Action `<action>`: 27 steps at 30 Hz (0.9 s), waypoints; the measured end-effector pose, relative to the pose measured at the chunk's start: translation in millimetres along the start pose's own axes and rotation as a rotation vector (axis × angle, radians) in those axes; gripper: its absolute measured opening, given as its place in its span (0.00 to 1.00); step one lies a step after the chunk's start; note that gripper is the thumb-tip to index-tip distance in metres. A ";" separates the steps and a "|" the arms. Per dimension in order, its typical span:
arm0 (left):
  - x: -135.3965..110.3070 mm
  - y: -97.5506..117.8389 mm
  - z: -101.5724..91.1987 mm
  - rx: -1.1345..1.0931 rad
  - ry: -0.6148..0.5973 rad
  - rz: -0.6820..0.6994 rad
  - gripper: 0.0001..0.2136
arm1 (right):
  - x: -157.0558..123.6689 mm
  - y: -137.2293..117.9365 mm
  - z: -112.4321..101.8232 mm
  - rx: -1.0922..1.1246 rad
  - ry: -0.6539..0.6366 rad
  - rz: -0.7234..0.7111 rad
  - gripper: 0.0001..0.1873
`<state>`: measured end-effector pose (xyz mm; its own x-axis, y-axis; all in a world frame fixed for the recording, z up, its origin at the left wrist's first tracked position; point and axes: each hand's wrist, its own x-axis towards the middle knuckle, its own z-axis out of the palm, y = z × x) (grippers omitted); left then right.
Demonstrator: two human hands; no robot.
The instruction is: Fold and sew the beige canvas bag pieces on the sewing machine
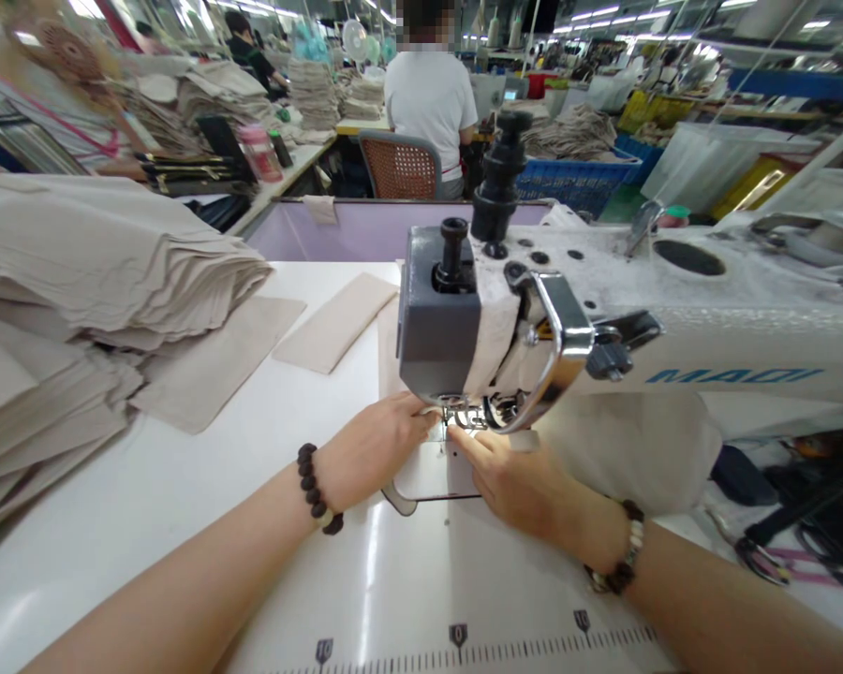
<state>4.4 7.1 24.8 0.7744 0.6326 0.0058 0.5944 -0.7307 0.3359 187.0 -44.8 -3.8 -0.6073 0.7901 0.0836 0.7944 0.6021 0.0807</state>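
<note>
My left hand (383, 440) is at the left of the needle area of a white sewing machine (674, 337), its fingers pressed together on the edge of a beige fabric piece (391, 351) that runs back behind the hand. My right hand (526, 482) lies to the right of the needle, index finger stretched toward the presser foot (467, 417), the other fingers lower on the metal plate (432, 473). Whatever is under the right fingertips is too small to make out. The machine head hides part of the fabric.
Stacks of beige fabric pieces (112, 271) cover the left of the white table (288, 571). A folded beige piece (337, 323) lies left of the machine head. Beyond the lilac partition (379, 234) a person in a white shirt (430, 98) sits near a blue crate (569, 183).
</note>
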 end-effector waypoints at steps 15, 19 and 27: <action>-14.5 9.5 7.5 0.034 -0.046 -0.007 0.10 | -2.1 38.1 -4.9 1.085 0.320 0.511 0.25; -13.0 7.5 5.1 0.019 -0.051 -0.002 0.10 | 0.4 41.3 -10.0 1.116 0.307 0.530 0.26; -12.2 5.9 5.7 0.013 -0.038 0.022 0.10 | 2.2 42.4 -5.6 1.082 0.340 0.562 0.23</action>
<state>-0.3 -6.3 21.4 0.7946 0.6068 -0.0225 0.5799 -0.7474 0.3242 219.3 -18.2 5.4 -0.0288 0.9940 0.1060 0.4498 0.1075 -0.8866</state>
